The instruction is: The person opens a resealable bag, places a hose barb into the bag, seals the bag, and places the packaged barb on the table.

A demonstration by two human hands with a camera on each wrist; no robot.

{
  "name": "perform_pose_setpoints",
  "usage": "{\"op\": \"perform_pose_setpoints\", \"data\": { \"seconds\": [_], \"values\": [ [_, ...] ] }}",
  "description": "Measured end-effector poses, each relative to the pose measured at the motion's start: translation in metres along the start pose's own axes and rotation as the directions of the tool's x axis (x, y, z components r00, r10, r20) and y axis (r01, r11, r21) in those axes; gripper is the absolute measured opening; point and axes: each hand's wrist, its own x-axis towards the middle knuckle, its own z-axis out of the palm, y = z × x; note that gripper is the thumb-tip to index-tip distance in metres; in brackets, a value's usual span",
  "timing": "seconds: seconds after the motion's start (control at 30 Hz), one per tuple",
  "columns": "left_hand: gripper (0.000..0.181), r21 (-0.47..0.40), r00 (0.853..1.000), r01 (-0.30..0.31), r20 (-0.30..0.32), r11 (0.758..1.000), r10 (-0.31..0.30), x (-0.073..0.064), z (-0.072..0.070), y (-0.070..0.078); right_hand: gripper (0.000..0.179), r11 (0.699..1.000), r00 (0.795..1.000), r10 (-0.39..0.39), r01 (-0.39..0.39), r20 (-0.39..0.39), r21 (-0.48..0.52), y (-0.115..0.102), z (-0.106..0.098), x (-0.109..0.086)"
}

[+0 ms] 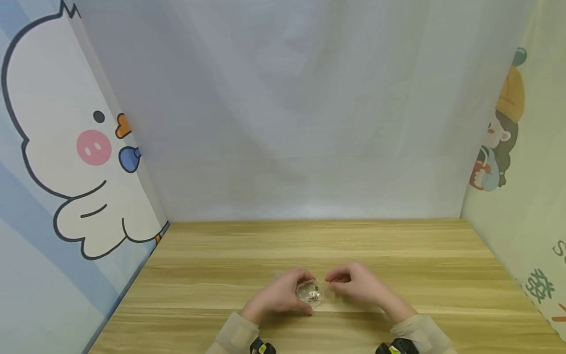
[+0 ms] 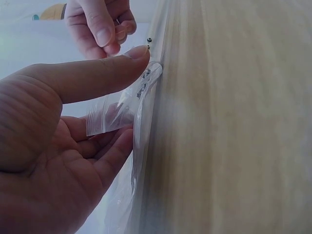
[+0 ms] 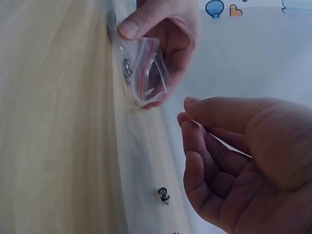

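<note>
In the lower middle of the head view, the left hand is gripping a small clear zip bag, with thumb and fingers curling around its sides. The bag is carrying a red line near its mouth, and small shiny metal pieces are lying inside it. I cannot tell whether the bag is resting on the wooden table.

The right hand is hovering just beside the bag, to its right in the same view. Its fingers are bending, and the thumb and forefinger tips are almost meeting; I cannot tell if something tiny is sitting between them. In the lower middle of the right wrist view, a loose metal piece is lying on the table, apart from the bag.

A pale cloth is hanging behind, and a white cartoon bird is filling the upper left of the head view.
</note>
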Motion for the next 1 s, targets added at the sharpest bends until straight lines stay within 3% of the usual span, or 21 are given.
{"op": "perform_pose_setpoints", "data": {
  "seconds": [0.7,1.0],
  "values": [
    [0.073,-0.012,1.0,0.01,0.004,1.0,-0.01,-0.002,0.0,0.004,0.021,0.991,0.99,0.092,-0.101,-0.107,-0.083,0.019,-0.052,-0.016],
    [0.072,-0.01,1.0,0.012,0.006,1.0,-0.012,-0.003,0.0,0.004,0.023,0.984,0.978,0.148,-0.161,-0.148,-0.079,0.025,-0.063,-0.02]
  ]
}}
